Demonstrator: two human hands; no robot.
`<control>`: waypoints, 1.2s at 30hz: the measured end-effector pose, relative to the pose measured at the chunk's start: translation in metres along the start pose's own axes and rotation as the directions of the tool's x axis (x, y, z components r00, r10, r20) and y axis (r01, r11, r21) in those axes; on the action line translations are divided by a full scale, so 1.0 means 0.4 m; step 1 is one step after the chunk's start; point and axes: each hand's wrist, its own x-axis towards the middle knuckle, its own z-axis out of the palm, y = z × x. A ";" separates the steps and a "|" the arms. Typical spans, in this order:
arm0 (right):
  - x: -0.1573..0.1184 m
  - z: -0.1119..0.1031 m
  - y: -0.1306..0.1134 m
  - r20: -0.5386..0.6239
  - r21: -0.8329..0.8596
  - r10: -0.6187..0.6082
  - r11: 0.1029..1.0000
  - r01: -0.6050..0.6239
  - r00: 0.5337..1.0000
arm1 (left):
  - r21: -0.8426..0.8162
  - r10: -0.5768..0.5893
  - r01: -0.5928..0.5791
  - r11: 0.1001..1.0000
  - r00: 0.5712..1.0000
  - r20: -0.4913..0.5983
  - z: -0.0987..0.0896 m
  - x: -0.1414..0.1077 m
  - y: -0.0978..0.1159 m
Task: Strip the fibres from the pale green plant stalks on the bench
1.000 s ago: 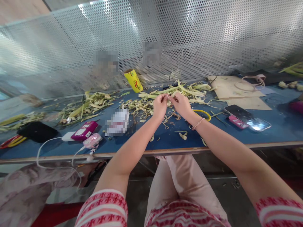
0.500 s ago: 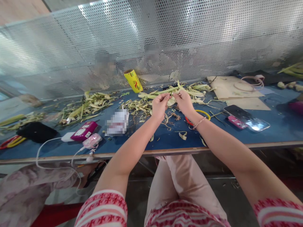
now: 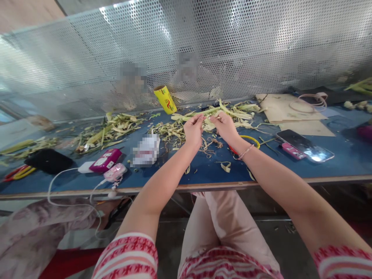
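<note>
My left hand (image 3: pixel 193 130) and my right hand (image 3: pixel 224 124) face each other over the blue tabletop, fingertips a small gap apart. Both are closed in a pinch; whatever sits between the fingers is too small to make out. Behind and around them lie pale green corn husk-like leaves (image 3: pixel 236 111). Dry shredded plant bits (image 3: pixel 167 131) are heaped left of my left hand. Under my right wrist a red and yellow ring (image 3: pixel 251 140) rests on the table, partly covered by the arm.
A yellow printed tube (image 3: pixel 165 100) leans near the perforated metal screen (image 3: pixel 250 50). Leftward are another leaf heap (image 3: pixel 109 130), a blurred white packet (image 3: pixel 147 151), a purple power bank (image 3: pixel 106 160) and a black pouch (image 3: pixel 49 161). On the right lie a phone (image 3: pixel 302 143) and brown cardboard (image 3: pixel 287 108).
My hands have drawn slightly apart, the left one shifting a little left, both still pinched. The whole view has shifted slightly; things on the table lie as before.
</note>
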 end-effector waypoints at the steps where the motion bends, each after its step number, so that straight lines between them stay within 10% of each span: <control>1: 0.003 -0.001 0.005 -0.008 0.011 0.008 1.000 -0.008 1.000 | 0.007 -0.002 0.002 1.000 1.000 0.003 0.000 0.001 0.000; 24: 0.022 0.010 0.027 -0.022 0.145 0.101 0.985 -0.097 0.995 | -0.023 -0.024 0.025 0.999 1.000 0.006 -0.006 0.012 0.002; 36: 0.032 -0.026 0.010 -0.003 0.333 0.296 0.901 -0.278 0.955 | 0.030 -0.189 0.187 0.982 0.958 0.218 -0.034 0.053 0.001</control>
